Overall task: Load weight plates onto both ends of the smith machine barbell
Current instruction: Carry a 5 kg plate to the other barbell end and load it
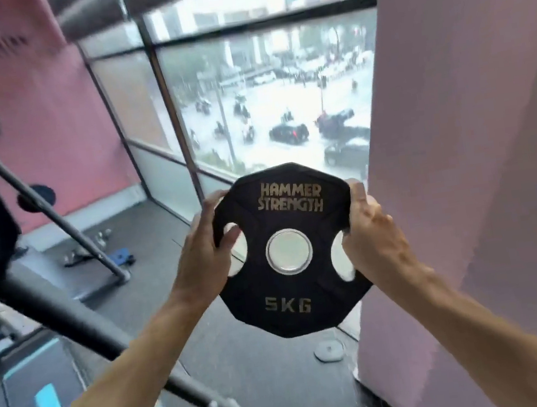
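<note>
Pink pillar point(479, 139) fills the right, its edge just beside your right hand point(373, 237). Window point(265, 93) far ahead. Dark machine frame point(68, 310) slants across near left; open floor point(276, 367) between frame and pillar. You hold the 5 kg weight plate point(289, 250) upright at centre, off the bar. Left hand point(204, 257) and right hand each curl fingers through a side grip hole.
</note>
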Motion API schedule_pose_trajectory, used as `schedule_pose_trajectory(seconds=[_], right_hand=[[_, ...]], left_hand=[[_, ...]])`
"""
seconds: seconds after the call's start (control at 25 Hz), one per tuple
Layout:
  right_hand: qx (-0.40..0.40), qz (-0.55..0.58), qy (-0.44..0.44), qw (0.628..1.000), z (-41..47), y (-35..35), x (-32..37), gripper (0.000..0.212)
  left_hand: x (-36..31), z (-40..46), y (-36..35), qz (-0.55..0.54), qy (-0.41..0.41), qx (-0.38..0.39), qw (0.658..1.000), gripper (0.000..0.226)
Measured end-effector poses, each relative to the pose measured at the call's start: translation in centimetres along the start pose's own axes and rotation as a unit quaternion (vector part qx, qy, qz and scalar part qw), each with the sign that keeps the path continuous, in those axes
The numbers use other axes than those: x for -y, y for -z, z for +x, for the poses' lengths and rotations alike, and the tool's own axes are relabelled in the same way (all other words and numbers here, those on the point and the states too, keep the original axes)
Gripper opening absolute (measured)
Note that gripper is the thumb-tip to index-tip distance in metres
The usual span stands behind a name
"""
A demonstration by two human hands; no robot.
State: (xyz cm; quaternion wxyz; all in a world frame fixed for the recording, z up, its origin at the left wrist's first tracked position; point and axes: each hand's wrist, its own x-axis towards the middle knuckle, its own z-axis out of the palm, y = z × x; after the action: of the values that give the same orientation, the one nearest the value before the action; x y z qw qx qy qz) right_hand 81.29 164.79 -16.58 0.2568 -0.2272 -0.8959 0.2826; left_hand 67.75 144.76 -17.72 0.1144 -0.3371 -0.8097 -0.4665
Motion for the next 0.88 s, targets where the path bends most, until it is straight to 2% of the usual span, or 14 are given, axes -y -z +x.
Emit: schedule_pose_trajectory(seconds=[0.08, 0.16, 0.28, 0.4, 0.52, 0.64, 0.88], right_hand=[[-0.027, -0.001, 0.058, 0.998, 1.1, 4.8, 4.6, 0.042], [-0.058, 0.004, 0.134, 0.989, 1.5, 8.9, 8.6, 0.041], [-0.111, 0.049, 0.226, 0.966, 1.9, 13.8, 14.5, 0.06], [-0.15, 0.148, 0.275, 0.938, 1.7, 16.8, 19.7, 0.08], [-0.163, 0.25, 0.33, 0.896, 1.0, 18.0, 24.3, 0.086], [-0.123, 0.336, 0.348, 0.867, -0.8, 18.5, 28.7, 0.084], [-0.125, 0.391, 0.393, 0.823, -8.4, 15.9, 38.3, 0.082]], left_hand=[[-3.8, 1.7, 4.3, -0.028, -0.041, -0.032, 0.998, 0.048], [-7.4, 2.7, 8.2, -0.046, -0.062, -0.097, 0.992, 0.047], [-12.6, 3.1, 13.7, -0.063, -0.096, -0.193, 0.974, 0.049], [-17.5, 2.2, 19.0, -0.082, -0.137, -0.261, 0.952, 0.037], [-21.0, 1.2, 24.4, -0.09, -0.138, -0.316, 0.934, 0.039], [-23.0, -0.6, 29.6, -0.05, -0.154, -0.341, 0.926, 0.038], [-23.3, -8.3, 40.6, 0.007, -0.158, -0.363, 0.918, 0.042]])
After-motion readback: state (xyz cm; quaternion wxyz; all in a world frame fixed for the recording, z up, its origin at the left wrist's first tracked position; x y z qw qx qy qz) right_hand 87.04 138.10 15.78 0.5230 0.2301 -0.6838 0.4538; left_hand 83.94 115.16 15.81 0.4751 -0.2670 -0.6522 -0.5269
